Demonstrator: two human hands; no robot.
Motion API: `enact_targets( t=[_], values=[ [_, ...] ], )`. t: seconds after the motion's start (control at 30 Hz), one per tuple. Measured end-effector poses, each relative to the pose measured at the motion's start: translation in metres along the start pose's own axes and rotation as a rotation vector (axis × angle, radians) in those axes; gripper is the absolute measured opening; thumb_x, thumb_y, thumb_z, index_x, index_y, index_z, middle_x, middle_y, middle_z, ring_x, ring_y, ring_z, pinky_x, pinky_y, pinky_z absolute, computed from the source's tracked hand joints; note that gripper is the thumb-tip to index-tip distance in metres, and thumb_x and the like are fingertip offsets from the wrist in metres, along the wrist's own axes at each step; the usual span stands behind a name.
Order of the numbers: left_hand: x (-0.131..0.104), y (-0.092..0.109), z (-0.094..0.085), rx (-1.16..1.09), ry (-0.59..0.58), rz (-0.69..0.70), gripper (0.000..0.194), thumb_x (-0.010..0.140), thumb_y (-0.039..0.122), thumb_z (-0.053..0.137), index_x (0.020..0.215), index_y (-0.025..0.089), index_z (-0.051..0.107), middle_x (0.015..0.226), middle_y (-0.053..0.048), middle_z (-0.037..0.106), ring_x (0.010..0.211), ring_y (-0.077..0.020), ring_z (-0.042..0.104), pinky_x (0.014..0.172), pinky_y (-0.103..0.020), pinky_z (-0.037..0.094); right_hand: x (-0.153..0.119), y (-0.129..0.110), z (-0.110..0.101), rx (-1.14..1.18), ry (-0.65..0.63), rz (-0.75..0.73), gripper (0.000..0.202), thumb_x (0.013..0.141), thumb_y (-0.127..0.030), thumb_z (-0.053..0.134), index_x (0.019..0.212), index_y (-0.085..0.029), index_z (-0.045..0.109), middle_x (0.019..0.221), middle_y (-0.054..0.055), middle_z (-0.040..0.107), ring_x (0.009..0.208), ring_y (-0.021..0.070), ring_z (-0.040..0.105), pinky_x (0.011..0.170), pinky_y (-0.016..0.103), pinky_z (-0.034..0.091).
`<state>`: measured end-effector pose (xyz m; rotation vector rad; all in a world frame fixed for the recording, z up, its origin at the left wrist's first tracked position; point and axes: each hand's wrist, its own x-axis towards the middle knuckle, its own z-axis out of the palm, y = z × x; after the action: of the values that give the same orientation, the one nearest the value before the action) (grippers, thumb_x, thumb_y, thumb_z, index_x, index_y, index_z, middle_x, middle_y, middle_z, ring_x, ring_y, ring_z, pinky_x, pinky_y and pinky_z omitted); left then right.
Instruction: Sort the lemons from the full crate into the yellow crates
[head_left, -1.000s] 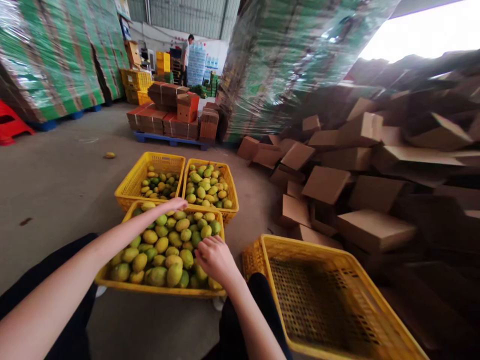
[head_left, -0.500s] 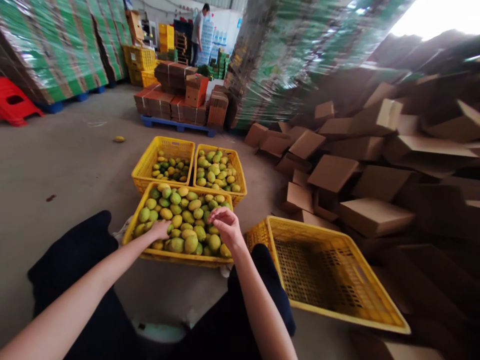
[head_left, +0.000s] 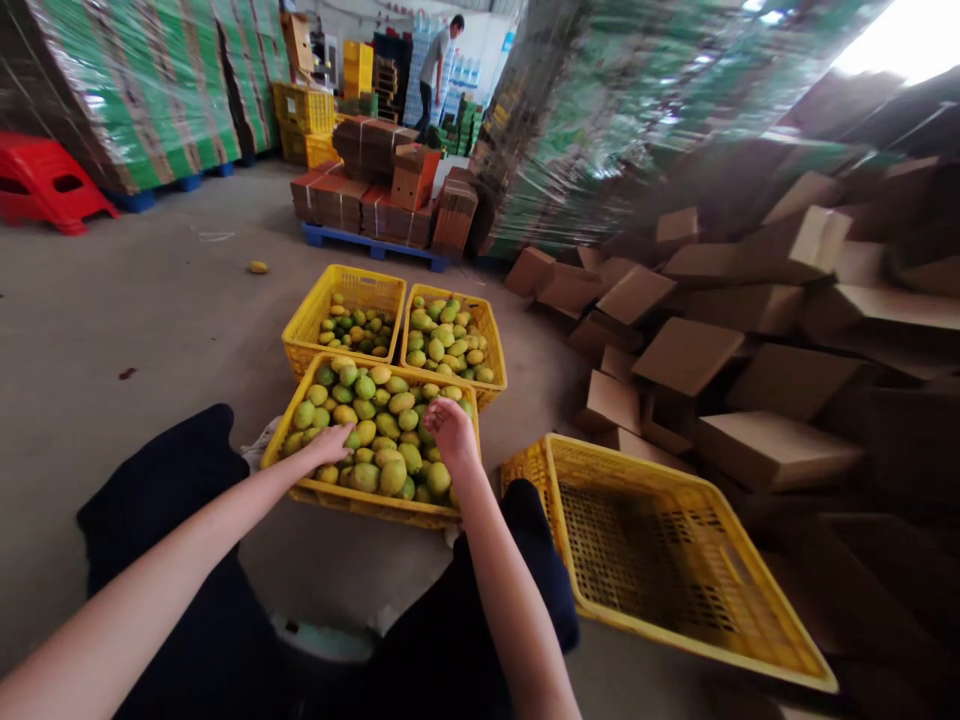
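Both hands are over the full crate, the near yellow one heaped with green and yellow fruits. Here's the left hand, reaching across the crate's near left part, palm down, fingers stretched toward the crate's middle; fruits lie right at its fingertips and along its edge, and whether it pinches one, I can't tell from here. Over on the crate's right side, the right hand hangs above the heap, fingers loosely curled and pointing in toward the crate's middle, with fruits just beside and below them; what, if anything, sits within that curl is hidden. Between the two hands, plenty of fruit lies uncovered inside the full crate, piled about as high as its rim. Just beyond the full crate stand two more: the back left crate, its fruit low inside, and the back right crate, filled higher. To the right of the full crate sits a large side crate, and past that a tumble of cardboard boxes. Beyond the full crate and to its left, a lone yellow fruit lies on the floor; farther beyond comes a blue pallet of bundled cardboard.
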<state>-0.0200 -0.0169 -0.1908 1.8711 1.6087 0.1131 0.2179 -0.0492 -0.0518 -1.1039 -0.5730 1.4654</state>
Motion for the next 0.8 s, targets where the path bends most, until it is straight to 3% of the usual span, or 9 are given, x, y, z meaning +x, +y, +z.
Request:
enact_targets(
  t=[0.1,0.2,0.3,0.37,0.47,0.57,0.63,0.8],
  values=[
    [0.007,0.004,-0.026,-0.183,0.049,0.039,0.049,0.08,0.028,0.069,0.125,0.016,0.058,0.119,-0.014,0.07,0.118,-0.0336,0.062,0.103,-0.045,0.046,0.008,0.014,0.002,-0.078,0.033,0.089,0.014,0.064,-0.027,0.07,0.068,-0.022,0.058,0.064,-0.002,0.062,0.056,0.0129,0.055,0.053,0.024,0.044],
    [0.013,0.019,-0.062,-0.404,0.072,0.107,0.053,0.081,0.038,0.07,0.128,0.017,0.058,0.123,-0.012,0.069,0.121,-0.0311,0.061,0.099,-0.039,0.05,0.011,0.025,0.009,-0.125,0.025,0.137,0.021,0.065,-0.031,0.075,0.078,-0.022,0.062,0.079,0.0,0.066,0.064,0.0144,0.059,0.057,0.026,0.048],
    [0.007,0.044,-0.089,-0.734,0.023,0.144,0.06,0.079,0.048,0.073,0.129,0.017,0.059,0.116,-0.012,0.071,0.109,-0.0281,0.067,0.092,-0.038,0.054,0.008,0.029,0.021,-0.117,-0.072,0.218,0.033,0.07,-0.039,0.077,0.095,-0.024,0.063,0.092,0.001,0.067,0.072,0.0169,0.064,0.066,0.033,0.056],
    [-0.003,0.061,-0.097,-0.921,-0.056,0.13,0.063,0.074,0.048,0.079,0.126,0.018,0.062,0.11,-0.011,0.073,0.1,-0.0264,0.069,0.087,-0.038,0.055,0.005,0.029,0.03,-0.078,-0.173,0.276,0.037,0.074,-0.043,0.076,0.102,-0.024,0.062,0.092,0.001,0.067,0.074,0.0181,0.067,0.07,0.037,0.059],
    [-0.017,0.076,-0.094,-0.935,-0.098,0.172,0.058,0.067,0.036,0.086,0.119,0.018,0.067,0.108,-0.009,0.073,0.103,-0.0246,0.068,0.089,-0.034,0.054,0.003,0.032,0.042,-0.032,-0.22,0.298,0.03,0.077,-0.038,0.076,0.1,-0.021,0.063,0.084,0.0,0.067,0.069,0.0169,0.067,0.067,0.034,0.06],
    [-0.019,0.078,-0.083,-0.767,-0.014,0.187,0.037,0.077,0.026,0.076,0.112,0.017,0.069,0.11,-0.008,0.073,0.111,-0.0219,0.065,0.095,-0.031,0.051,0.005,0.035,0.047,0.013,-0.103,0.29,0.019,0.078,-0.024,0.074,0.092,-0.02,0.061,0.074,-0.003,0.065,0.062,0.013,0.062,0.061,0.026,0.057],
    [-0.013,0.072,-0.076,-0.658,0.054,0.122,0.026,0.087,0.025,0.063,0.11,0.016,0.069,0.111,-0.007,0.073,0.112,-0.0203,0.064,0.097,-0.03,0.049,0.01,0.033,0.046,0.061,-0.002,0.296,0.014,0.082,-0.024,0.069,0.09,-0.02,0.058,0.071,-0.003,0.064,0.061,0.012,0.061,0.057,0.023,0.056],
    [0.008,0.043,-0.059,-0.435,0.235,-0.079,0.029,0.097,0.024,0.043,0.117,0.013,0.062,0.12,-0.011,0.068,0.126,-0.0265,0.055,0.108,-0.041,0.041,0.023,0.013,0.032,0.197,0.131,0.324,0.012,0.089,-0.032,0.056,0.084,-0.023,0.052,0.065,-0.002,0.061,0.057,0.0128,0.059,0.049,0.022,0.053]
  ],
)
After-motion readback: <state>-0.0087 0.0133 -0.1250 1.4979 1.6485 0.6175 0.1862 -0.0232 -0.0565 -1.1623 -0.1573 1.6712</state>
